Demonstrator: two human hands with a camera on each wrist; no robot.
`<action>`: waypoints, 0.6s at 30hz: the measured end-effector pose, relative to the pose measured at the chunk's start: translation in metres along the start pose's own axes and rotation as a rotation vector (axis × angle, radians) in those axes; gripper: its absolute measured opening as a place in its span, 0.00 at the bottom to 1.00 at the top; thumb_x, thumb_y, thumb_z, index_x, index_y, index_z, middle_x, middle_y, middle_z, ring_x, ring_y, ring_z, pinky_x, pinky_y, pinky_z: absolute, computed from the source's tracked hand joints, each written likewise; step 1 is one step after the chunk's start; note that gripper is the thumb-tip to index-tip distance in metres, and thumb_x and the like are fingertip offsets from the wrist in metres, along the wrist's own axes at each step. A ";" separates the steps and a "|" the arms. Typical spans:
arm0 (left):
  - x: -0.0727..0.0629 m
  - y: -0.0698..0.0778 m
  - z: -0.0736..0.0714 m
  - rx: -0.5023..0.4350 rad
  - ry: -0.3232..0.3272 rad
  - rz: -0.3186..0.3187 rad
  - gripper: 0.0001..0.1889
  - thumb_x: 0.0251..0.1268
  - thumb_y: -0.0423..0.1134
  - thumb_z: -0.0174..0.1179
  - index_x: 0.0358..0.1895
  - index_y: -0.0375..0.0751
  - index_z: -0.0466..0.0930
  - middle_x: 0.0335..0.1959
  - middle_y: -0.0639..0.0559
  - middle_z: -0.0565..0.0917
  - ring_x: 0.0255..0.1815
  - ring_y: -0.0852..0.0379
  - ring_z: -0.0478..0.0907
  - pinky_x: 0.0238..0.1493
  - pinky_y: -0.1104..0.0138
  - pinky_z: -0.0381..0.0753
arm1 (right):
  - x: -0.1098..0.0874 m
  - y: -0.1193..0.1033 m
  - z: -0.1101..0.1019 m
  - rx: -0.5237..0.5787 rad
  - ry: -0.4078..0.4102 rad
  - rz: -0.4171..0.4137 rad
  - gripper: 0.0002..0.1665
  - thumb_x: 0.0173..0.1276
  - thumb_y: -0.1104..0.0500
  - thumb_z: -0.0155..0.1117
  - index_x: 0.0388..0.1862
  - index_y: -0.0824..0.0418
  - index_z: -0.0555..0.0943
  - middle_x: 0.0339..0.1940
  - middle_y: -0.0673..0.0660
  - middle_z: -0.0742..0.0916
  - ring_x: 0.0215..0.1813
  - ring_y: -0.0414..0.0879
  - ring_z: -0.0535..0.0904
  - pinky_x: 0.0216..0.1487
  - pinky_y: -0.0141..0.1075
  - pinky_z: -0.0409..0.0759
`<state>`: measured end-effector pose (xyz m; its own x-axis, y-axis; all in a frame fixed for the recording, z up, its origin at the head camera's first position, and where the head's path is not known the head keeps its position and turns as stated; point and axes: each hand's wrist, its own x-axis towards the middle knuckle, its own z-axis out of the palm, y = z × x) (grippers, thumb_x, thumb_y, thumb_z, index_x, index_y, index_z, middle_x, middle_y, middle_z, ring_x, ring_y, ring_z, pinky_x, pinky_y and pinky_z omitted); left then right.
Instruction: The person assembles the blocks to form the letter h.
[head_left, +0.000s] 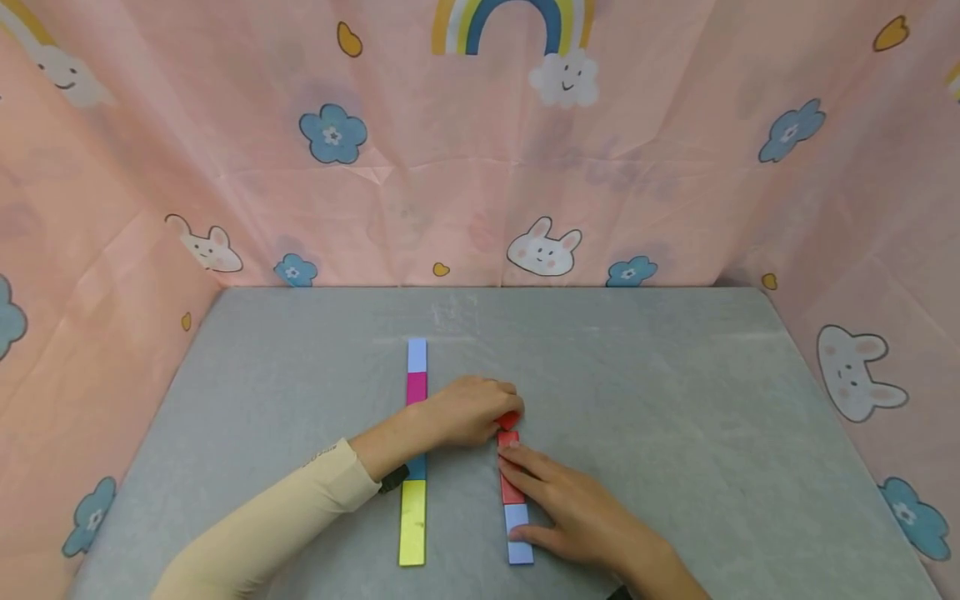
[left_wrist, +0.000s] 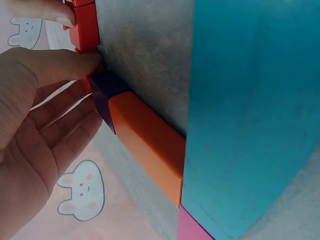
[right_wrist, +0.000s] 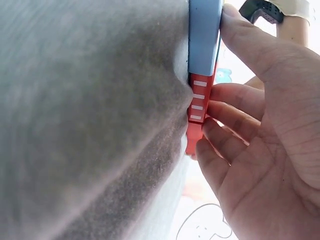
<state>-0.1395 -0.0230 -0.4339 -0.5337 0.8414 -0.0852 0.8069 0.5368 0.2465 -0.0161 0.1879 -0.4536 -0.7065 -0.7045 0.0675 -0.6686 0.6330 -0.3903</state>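
Note:
My left hand [head_left: 467, 412] pinches a small red block [head_left: 509, 420] at the top of the right-hand row. Below it in that row lie red blocks [head_left: 513, 492] and a light blue block [head_left: 519, 554]. The fingers of my right hand [head_left: 581, 508] rest along the red blocks, fairly straight, with the thumb on the light blue one. In the left wrist view, an orange block [left_wrist: 145, 145] and a dark purple block [left_wrist: 107, 86] form a line from the teal block [left_wrist: 250, 100] toward the red ones; the left hand hides these in the head view.
A left-hand row runs from a light blue block [head_left: 417, 355] through a magenta block [head_left: 416, 387] to a yellow block [head_left: 412, 523]; the left forearm crosses over it. A grey table [head_left: 675, 400] lies beneath, with pink printed cloth [head_left: 420, 183] around it.

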 end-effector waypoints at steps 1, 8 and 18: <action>0.000 0.000 0.000 0.001 -0.005 -0.002 0.13 0.67 0.28 0.66 0.49 0.48 0.88 0.39 0.56 0.86 0.38 0.59 0.81 0.43 0.67 0.85 | 0.000 0.000 0.000 -0.006 0.013 -0.013 0.46 0.70 0.36 0.71 0.78 0.61 0.74 0.81 0.56 0.76 0.77 0.50 0.77 0.68 0.46 0.86; 0.003 0.002 0.001 0.008 -0.019 0.006 0.13 0.69 0.30 0.65 0.51 0.49 0.88 0.41 0.57 0.87 0.42 0.59 0.82 0.46 0.69 0.85 | -0.004 0.002 0.000 -0.036 0.036 -0.020 0.46 0.70 0.36 0.72 0.77 0.61 0.75 0.81 0.57 0.76 0.76 0.51 0.78 0.66 0.45 0.87; -0.005 -0.004 0.002 -0.020 -0.011 0.007 0.13 0.69 0.29 0.65 0.52 0.47 0.88 0.43 0.56 0.88 0.45 0.57 0.84 0.52 0.67 0.87 | 0.001 -0.001 0.001 -0.033 0.005 0.006 0.46 0.72 0.35 0.69 0.79 0.59 0.73 0.82 0.55 0.75 0.77 0.50 0.77 0.68 0.47 0.86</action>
<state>-0.1397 -0.0290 -0.4363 -0.5249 0.8460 -0.0936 0.8055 0.5292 0.2667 -0.0161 0.1861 -0.4543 -0.7116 -0.6991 0.0698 -0.6715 0.6475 -0.3604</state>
